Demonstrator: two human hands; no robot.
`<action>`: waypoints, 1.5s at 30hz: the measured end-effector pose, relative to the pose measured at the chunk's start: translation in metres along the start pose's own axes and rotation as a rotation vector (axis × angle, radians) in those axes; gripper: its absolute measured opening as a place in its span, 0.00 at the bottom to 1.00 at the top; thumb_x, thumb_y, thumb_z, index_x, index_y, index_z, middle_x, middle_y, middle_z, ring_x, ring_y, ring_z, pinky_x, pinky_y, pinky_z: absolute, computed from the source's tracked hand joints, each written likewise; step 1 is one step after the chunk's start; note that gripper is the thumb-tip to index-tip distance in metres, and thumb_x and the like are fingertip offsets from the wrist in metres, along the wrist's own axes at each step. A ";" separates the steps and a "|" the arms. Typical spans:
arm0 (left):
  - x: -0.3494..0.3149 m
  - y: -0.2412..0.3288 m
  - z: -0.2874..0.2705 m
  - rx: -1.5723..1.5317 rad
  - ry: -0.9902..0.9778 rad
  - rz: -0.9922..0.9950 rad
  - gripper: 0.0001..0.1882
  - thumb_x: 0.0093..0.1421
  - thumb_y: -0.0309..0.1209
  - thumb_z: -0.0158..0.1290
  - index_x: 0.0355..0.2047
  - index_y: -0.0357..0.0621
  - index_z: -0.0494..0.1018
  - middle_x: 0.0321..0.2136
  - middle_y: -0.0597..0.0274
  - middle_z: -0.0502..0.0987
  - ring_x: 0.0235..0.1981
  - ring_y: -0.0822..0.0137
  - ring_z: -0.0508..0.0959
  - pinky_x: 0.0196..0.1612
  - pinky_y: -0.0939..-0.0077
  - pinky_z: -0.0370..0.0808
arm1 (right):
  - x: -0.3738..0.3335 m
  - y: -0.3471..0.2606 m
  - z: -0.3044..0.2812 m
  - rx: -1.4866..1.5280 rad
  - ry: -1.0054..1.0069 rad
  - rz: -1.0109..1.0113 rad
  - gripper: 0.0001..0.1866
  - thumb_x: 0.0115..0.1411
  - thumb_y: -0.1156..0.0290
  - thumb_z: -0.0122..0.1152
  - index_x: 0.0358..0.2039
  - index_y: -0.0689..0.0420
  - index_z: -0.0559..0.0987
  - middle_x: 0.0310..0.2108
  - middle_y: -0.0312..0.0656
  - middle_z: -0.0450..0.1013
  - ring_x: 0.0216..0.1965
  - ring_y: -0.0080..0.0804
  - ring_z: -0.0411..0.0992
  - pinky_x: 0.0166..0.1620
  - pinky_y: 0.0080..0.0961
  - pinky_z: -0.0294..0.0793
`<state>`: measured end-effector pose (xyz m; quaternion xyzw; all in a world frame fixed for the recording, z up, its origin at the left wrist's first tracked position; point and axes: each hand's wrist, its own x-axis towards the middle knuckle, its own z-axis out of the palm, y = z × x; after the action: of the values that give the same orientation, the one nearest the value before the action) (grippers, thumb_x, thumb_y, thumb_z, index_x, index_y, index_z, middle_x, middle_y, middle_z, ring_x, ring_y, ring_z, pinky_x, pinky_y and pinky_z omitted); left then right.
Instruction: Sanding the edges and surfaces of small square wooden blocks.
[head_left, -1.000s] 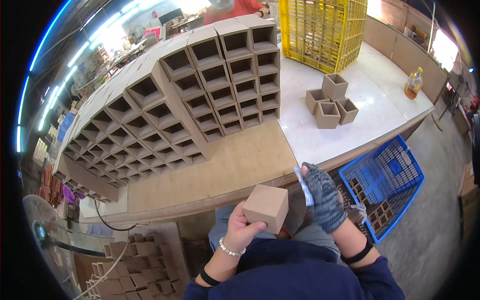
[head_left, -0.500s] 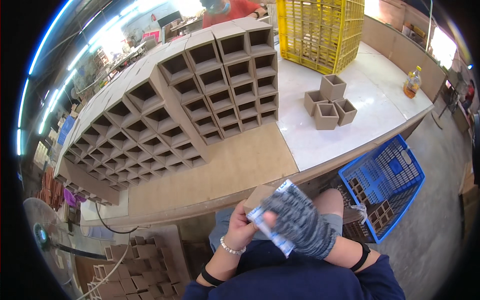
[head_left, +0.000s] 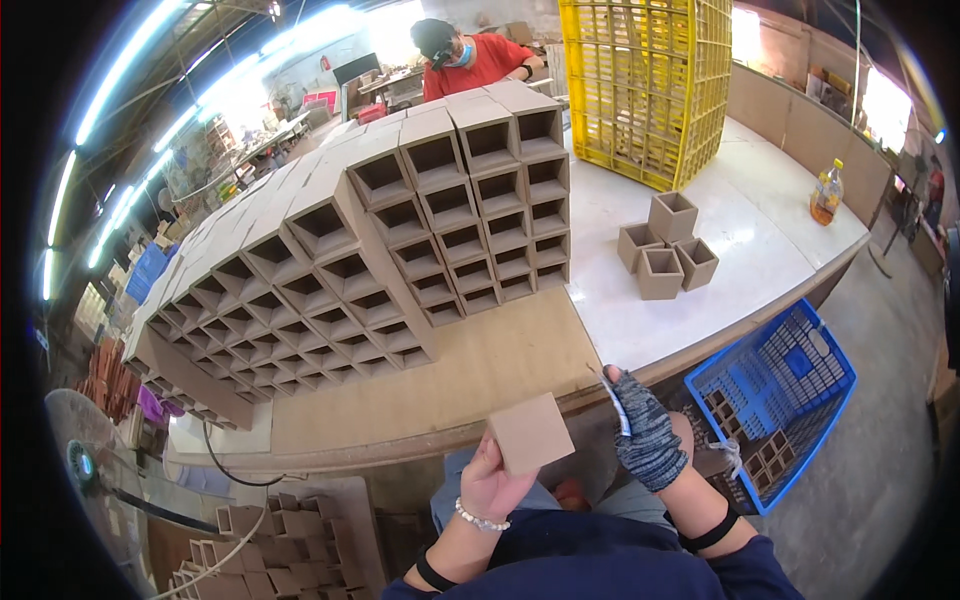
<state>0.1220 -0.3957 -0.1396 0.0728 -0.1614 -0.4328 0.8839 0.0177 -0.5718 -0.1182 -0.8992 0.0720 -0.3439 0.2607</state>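
My left hand (head_left: 498,488), bare with a beaded bracelet on the wrist, grips a small brown cube-shaped box (head_left: 535,435) over my lap, just off the table's front edge. One flat face of the box is turned up. To its right, apart from it, my right hand (head_left: 650,440) wears a grey knit fingerless glove. It is closed around a thin, flat white-and-blue strip (head_left: 619,408), seen nearly edge-on; its exact kind is unclear. Beyond my hands, a large stack of similar boxes (head_left: 385,285) stands with open ends toward me. Several loose boxes (head_left: 659,276) sit on the white tabletop.
A yellow crate (head_left: 640,95) stands at the back, a bottle of amber liquid (head_left: 826,200) at the right. Below the table's right side is a blue crate (head_left: 838,400) holding boxes. More boxes (head_left: 290,548) and a fan (head_left: 85,465) are lower left. A person in red (head_left: 492,58) works behind.
My hands have come apart: the strip was against the box, and now my right hand holds it off to the right. The box has turned flat face up. The view has shifted slightly.
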 end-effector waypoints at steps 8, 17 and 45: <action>-0.006 -0.021 -0.009 -0.211 0.142 -0.368 0.22 0.61 0.37 0.35 0.52 0.36 0.58 0.50 0.50 0.64 0.53 0.57 0.63 0.56 0.59 0.57 | 0.008 -0.031 -0.011 -0.051 -0.180 -0.445 0.19 0.51 0.70 0.53 0.45 0.54 0.69 0.43 0.46 0.68 0.46 0.43 0.66 0.54 0.43 0.59; -0.005 -0.018 -0.003 -0.304 0.158 -0.360 0.22 0.61 0.36 0.34 0.52 0.36 0.58 0.52 0.51 0.62 0.54 0.56 0.62 0.55 0.58 0.60 | 0.016 -0.019 -0.020 0.102 0.055 -0.039 0.14 0.53 0.71 0.50 0.41 0.60 0.68 0.40 0.49 0.69 0.43 0.47 0.66 0.50 0.39 0.63; 0.004 -0.007 0.010 0.319 0.348 -0.424 0.16 0.63 0.33 0.35 0.45 0.35 0.63 0.40 0.58 0.71 0.40 0.67 0.71 0.46 0.72 0.67 | 0.005 -0.034 -0.024 -0.044 -0.266 -0.584 0.15 0.51 0.68 0.50 0.42 0.49 0.70 0.40 0.41 0.69 0.44 0.39 0.66 0.51 0.41 0.62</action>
<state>0.1152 -0.4031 -0.1310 0.3154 -0.0549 -0.5577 0.7659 0.0037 -0.5549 -0.0825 -0.9245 -0.2163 -0.2818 0.1385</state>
